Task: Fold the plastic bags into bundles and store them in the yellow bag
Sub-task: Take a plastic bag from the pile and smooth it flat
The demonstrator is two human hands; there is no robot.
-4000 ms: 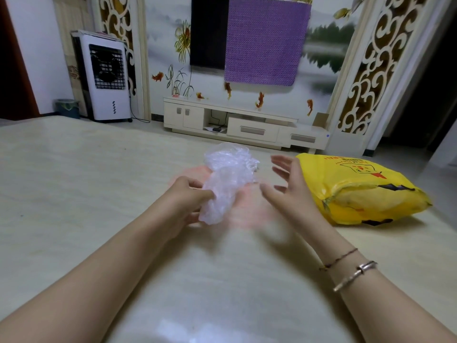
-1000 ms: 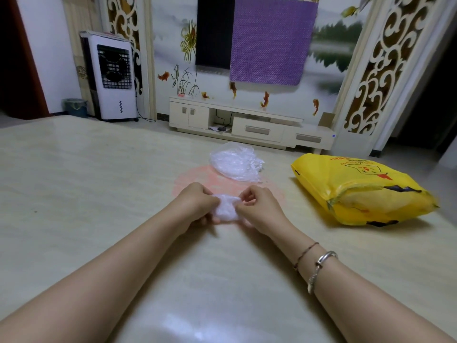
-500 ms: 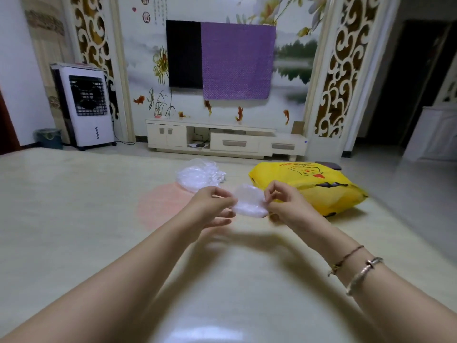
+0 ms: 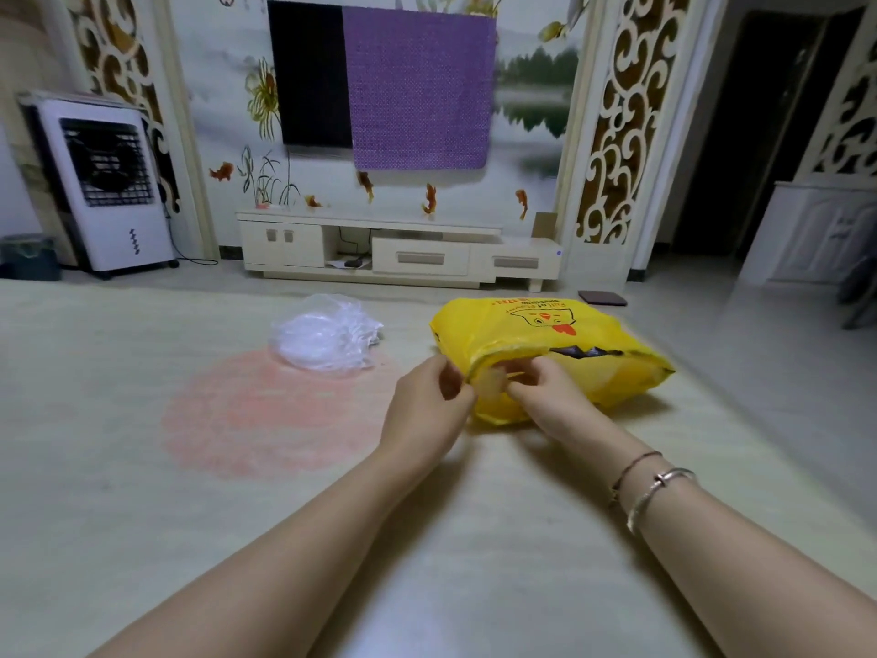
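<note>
Head view: yellow bag (image 4: 569,341) lies on the desk (image 4: 142,467), its mouth toward the person. Left hand (image 4: 429,406) pinches the mouth's upper edge with curled fingers, at 9 o'clock of the opening. Right hand (image 4: 545,391) sits at the mouth, fingers curled round a small folded plastic bundle (image 4: 491,383) at the opening, between both hands. At 10 o'clock of the left hand, well apart, a heap of clear plastic bags (image 4: 327,337) rests on the desk.
</note>
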